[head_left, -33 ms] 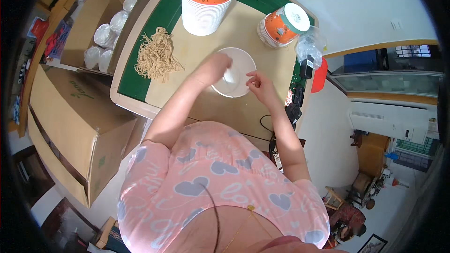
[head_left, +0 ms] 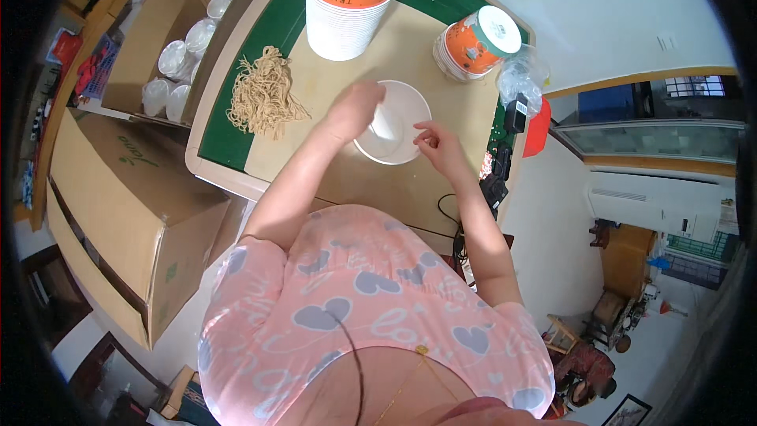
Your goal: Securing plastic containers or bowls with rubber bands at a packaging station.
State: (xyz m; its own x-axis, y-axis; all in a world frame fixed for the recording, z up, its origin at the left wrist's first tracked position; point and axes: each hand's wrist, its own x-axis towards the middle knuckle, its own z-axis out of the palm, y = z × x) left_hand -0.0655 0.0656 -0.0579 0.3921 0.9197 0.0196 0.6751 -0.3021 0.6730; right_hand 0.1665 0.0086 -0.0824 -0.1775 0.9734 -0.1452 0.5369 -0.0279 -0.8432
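In front of me on the table stands a white paper bucket (head_left: 410, 104), its mouth facing up. My left hand (head_left: 353, 113) is at its left rim, fingers bent over the edge and closed; what they hold, if anything, is hidden. At the opposite rim, my right hand (head_left: 440, 146) has thumb and fingers drawn together in a pinch, touching or very close to the edge. Anything in that pinch is too small to make out. A bright white patch (head_left: 384, 126) shows inside the bucket beside my left fingers. Left of the bucket lies a tangled heap of tan cord (head_left: 266, 95).
A tall stack of white and orange buckets (head_left: 347, 24) stands at the back. Farther right are a shorter stack of orange buckets (head_left: 473, 46), a clear plastic bag (head_left: 522, 75) and black power adapters (head_left: 502, 162). Cardboard boxes (head_left: 142, 189) flank the table's left side.
My left hand has shifted slightly left and up along the bucket's rim. The right hand stays in place.
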